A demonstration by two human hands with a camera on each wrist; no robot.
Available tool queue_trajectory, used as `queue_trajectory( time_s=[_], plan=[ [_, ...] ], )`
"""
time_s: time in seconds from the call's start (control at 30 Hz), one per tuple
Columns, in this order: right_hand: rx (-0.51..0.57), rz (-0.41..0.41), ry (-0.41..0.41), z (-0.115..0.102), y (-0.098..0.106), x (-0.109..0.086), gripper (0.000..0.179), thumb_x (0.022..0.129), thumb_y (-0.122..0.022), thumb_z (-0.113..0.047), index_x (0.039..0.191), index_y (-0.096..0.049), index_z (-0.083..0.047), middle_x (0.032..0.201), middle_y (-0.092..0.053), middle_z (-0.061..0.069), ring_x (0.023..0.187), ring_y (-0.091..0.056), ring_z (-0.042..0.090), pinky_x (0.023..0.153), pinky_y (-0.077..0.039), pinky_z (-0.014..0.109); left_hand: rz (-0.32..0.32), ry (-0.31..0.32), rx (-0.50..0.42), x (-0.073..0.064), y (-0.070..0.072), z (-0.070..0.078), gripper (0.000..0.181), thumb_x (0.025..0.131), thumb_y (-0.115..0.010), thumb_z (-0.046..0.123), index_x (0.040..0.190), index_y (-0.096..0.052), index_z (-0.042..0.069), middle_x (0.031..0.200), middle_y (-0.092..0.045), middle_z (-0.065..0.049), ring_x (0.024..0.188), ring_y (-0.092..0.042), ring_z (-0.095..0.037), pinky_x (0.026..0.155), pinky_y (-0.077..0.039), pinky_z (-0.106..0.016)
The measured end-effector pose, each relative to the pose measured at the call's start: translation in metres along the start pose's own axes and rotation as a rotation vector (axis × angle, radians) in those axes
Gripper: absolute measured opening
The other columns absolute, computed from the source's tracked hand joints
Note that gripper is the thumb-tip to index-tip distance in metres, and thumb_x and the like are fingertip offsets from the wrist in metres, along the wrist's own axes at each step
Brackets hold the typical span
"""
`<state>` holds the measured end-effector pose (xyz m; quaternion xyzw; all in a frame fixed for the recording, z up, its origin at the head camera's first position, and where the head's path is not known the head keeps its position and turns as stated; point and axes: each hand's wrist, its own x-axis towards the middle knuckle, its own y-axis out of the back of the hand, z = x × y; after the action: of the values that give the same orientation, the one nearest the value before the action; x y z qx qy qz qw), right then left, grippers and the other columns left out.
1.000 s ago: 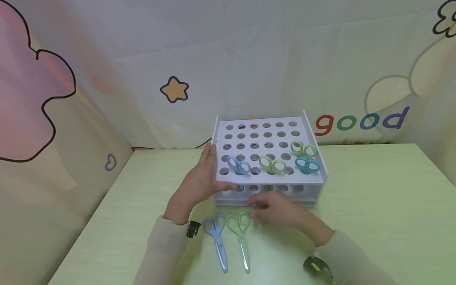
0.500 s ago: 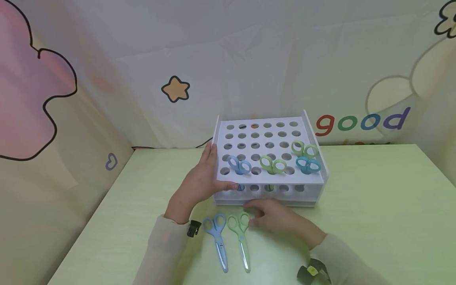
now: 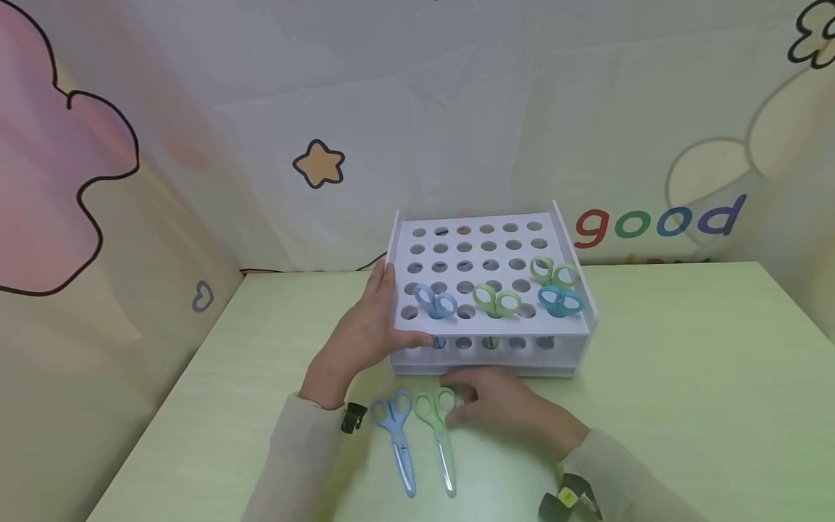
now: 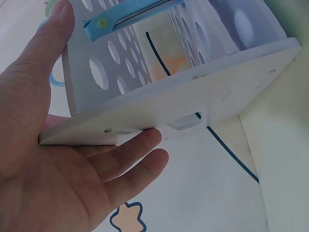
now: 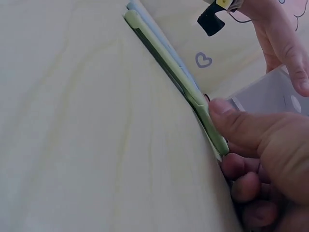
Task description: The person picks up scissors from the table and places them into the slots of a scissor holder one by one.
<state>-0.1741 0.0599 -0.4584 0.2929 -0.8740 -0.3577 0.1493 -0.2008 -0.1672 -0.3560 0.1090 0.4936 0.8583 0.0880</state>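
In the head view my left hand (image 3: 359, 337) holds the left side of a white rack (image 3: 443, 326) with rows of round holes, thumb at its front edge. The left wrist view shows its fingers (image 4: 140, 145) against the side panel. My right hand (image 3: 502, 406) is at the handle of green scissors (image 3: 442, 442) lying in front of the rack. In the right wrist view, its thumb (image 5: 231, 116) overlaps the green handle, with the other fingers curled at the handle's end. Blue scissors (image 3: 399, 446) lie just left of the green pair, blades toward me.
Upright in the rack's holes stand blue scissors (image 3: 435, 301), green scissors (image 3: 497, 299), teal scissors (image 3: 561, 299) and another green pair (image 3: 553, 271). A printed cloth (image 3: 430, 109) hangs behind the pale green table (image 3: 685, 377).
My right hand has shifted slightly left and toward me, from beside the green scissors onto their right handle loop. The left hand, the rack and both loose scissors stay in place.
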Motion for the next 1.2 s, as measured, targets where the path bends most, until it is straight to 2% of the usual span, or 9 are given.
queue_trajectory(
  time_s=[0.1,0.17,0.23,0.33,0.5,0.73,0.93,1.07,1.2],
  plan=[
    [-0.064,-0.02,0.024,-0.004,0.001,0.001,0.048,0.08,-0.085,-0.027,0.124,-0.071,-0.014,0.088,-0.066,-0.011,0.074,-0.055,0.006,0.077,-0.048,0.034,0.004,-0.01,0.001,0.0,-0.001,-0.001,0.132,0.072,-0.091,0.046,0.162,-0.003,0.006,0.168,0.001,-0.014,0.106,-0.055,-0.028,0.078,-0.05,-0.036],
    [-0.087,-0.034,0.052,-0.006,0.003,0.002,0.045,0.08,-0.085,-0.024,0.121,-0.071,-0.015,0.09,-0.066,-0.011,0.074,-0.054,0.007,0.078,-0.047,0.035,0.002,-0.004,-0.003,0.0,-0.001,-0.002,0.133,0.072,-0.091,0.047,0.162,-0.003,0.005,0.168,0.002,-0.014,0.11,-0.054,-0.028,0.08,-0.05,-0.037],
    [-0.097,-0.043,0.07,-0.008,0.004,0.002,0.041,0.08,-0.085,-0.024,0.117,-0.071,-0.015,0.088,-0.065,-0.012,0.074,-0.053,0.007,0.078,-0.046,0.035,-0.002,0.006,-0.006,0.0,-0.001,-0.003,0.133,0.072,-0.091,0.047,0.162,-0.002,0.004,0.168,0.003,-0.013,0.113,-0.053,-0.029,0.084,-0.049,-0.038],
    [-0.091,-0.063,0.071,-0.009,0.005,0.003,0.036,0.08,-0.085,-0.025,0.112,-0.07,-0.018,0.075,-0.056,-0.014,0.069,-0.051,0.007,0.071,-0.044,0.033,-0.007,0.023,-0.01,-0.002,0.0,-0.004,0.134,0.072,-0.091,0.047,0.162,-0.002,0.003,0.168,0.003,-0.013,0.117,-0.051,-0.03,0.089,-0.049,-0.04],
    [-0.062,-0.082,0.064,-0.007,0.006,0.002,0.035,0.077,-0.087,-0.032,0.104,-0.068,-0.022,0.071,-0.054,-0.013,0.066,-0.05,0.007,0.066,-0.044,0.031,-0.005,0.028,-0.007,-0.002,-0.001,-0.005,0.133,0.072,-0.091,0.047,0.162,-0.003,0.003,0.168,0.001,-0.012,0.115,-0.052,-0.03,0.088,-0.049,-0.04],
    [0.116,-0.109,0.0,0.003,0.007,0.001,0.032,0.08,-0.086,-0.036,0.103,-0.065,-0.029,0.069,-0.058,-0.008,0.063,-0.053,0.01,0.061,-0.046,0.031,-0.005,0.024,-0.01,-0.002,-0.003,-0.006,0.133,0.072,-0.091,0.047,0.162,-0.002,0.004,0.168,0.002,-0.013,0.112,-0.053,-0.029,0.086,-0.049,-0.04],
    [0.389,-0.155,-0.069,0.002,0.011,0.0,0.036,0.086,-0.082,-0.026,0.114,-0.061,-0.016,0.076,-0.069,0.002,0.056,-0.056,0.015,0.053,-0.047,0.032,-0.004,0.018,-0.015,-0.001,-0.003,-0.005,0.133,0.072,-0.091,0.047,0.162,-0.003,0.004,0.168,0.002,-0.013,0.109,-0.054,-0.029,0.085,-0.049,-0.04],
    [0.559,-0.149,-0.065,-0.001,0.016,0.0,0.032,0.091,-0.076,-0.014,0.117,-0.059,-0.008,0.08,-0.071,0.013,0.058,-0.062,0.022,0.056,-0.05,0.033,0.003,0.013,-0.015,-0.001,-0.002,-0.004,0.133,0.072,-0.091,0.047,0.162,-0.003,0.005,0.168,0.001,-0.013,0.105,-0.055,-0.029,0.084,-0.049,-0.04],
    [0.62,-0.126,-0.005,-0.005,0.022,0.0,0.026,0.095,-0.069,-0.007,0.119,-0.06,-0.004,0.084,-0.072,0.02,0.061,-0.068,0.032,0.059,-0.055,0.038,0.004,0.01,-0.006,0.0,-0.002,-0.003,0.132,0.072,-0.091,0.048,0.162,-0.004,0.005,0.168,0.001,-0.013,0.105,-0.056,-0.029,0.085,-0.049,-0.041]
  ],
)
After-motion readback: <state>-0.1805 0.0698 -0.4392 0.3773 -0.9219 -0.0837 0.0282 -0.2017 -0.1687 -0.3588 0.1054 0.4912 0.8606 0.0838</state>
